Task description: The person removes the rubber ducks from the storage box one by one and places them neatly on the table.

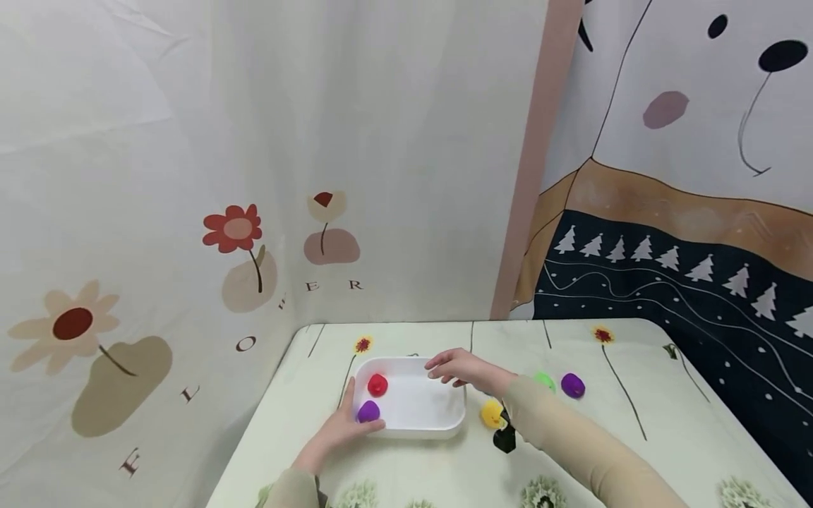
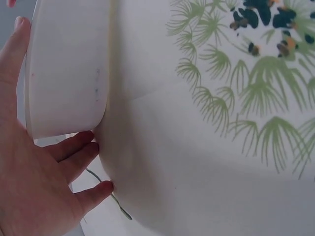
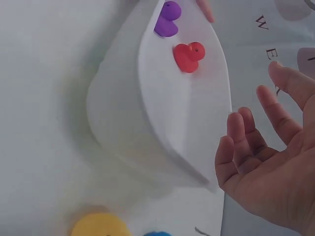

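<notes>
A white rectangular tray point(image 1: 416, 432) stands on the table. Inside it, towards the left end, are a red toy duck point(image 1: 377, 385) and a purple toy duck point(image 1: 368, 411). My left hand point(image 1: 346, 422) grips the tray's near left corner; its thumb lies along the near rim and its fingers touch the outside of the end wall, as the left wrist view shows. Over the tray's right end hovers my right hand point(image 1: 462, 368), with loosely bent fingers and nothing in them. In the right wrist view this hand point(image 3: 270, 152) appears beside the tray's rim.
Right of the tray sit a yellow duck point(image 1: 492, 414), a light green toy point(image 1: 544, 382) partly behind the right arm, and another purple toy point(image 1: 573, 385). A blue thing point(image 3: 157, 234) barely shows in the right wrist view. Printed curtains point(image 1: 406, 176) hang behind the table.
</notes>
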A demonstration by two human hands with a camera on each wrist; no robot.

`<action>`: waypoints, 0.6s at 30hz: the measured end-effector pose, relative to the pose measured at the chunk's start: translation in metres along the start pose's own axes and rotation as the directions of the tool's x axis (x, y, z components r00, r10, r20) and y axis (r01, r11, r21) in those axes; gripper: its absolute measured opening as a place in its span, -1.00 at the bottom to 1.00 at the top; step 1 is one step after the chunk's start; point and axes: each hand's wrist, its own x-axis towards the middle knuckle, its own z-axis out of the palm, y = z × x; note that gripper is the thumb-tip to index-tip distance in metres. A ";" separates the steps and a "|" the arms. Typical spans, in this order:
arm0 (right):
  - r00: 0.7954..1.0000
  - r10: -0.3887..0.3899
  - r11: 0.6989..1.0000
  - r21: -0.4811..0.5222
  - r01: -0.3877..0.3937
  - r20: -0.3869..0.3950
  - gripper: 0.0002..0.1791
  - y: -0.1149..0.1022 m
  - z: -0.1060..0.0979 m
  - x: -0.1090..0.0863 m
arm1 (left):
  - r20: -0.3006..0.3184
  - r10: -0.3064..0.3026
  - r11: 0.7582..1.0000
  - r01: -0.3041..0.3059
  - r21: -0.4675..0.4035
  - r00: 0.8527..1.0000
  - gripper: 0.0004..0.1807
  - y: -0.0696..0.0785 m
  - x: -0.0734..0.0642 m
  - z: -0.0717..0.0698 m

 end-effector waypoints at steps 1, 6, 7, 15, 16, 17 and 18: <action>1.000 0.002 1.000 0.003 -0.002 0.001 -0.68 -0.001 0.004 0.004 | 0.000 -0.006 1.000 0.006 -0.001 1.000 0.34 0.000 -0.001 0.000; 0.999 -0.033 0.999 -0.029 0.032 -0.009 -0.58 -0.006 0.019 0.024 | -0.005 0.000 1.000 0.000 -0.012 1.000 0.34 0.000 -0.001 0.001; 0.999 -0.044 0.998 -0.039 0.044 -0.008 -0.57 -0.006 0.022 0.027 | -0.005 0.004 1.000 -0.004 -0.012 1.000 0.34 -0.001 -0.001 0.001; 0.993 -0.112 0.982 -0.146 0.117 0.042 -0.58 -0.014 0.045 0.042 | -0.003 0.015 1.000 -0.015 -0.003 1.000 0.34 -0.004 -0.002 0.001; 0.992 -0.115 0.982 -0.148 0.120 0.043 -0.58 -0.014 0.048 0.044 | -0.002 0.016 1.000 -0.016 -0.004 1.000 0.34 -0.004 -0.002 0.001; 0.992 -0.118 0.981 -0.147 0.123 0.042 -0.57 -0.014 0.050 0.045 | -0.002 0.018 1.000 -0.018 -0.004 1.000 0.34 -0.004 -0.002 0.001; 0.992 -0.119 0.982 -0.143 0.124 0.040 -0.57 -0.014 0.052 0.047 | 0.000 0.020 1.000 -0.020 -0.005 1.000 0.33 -0.003 -0.001 0.002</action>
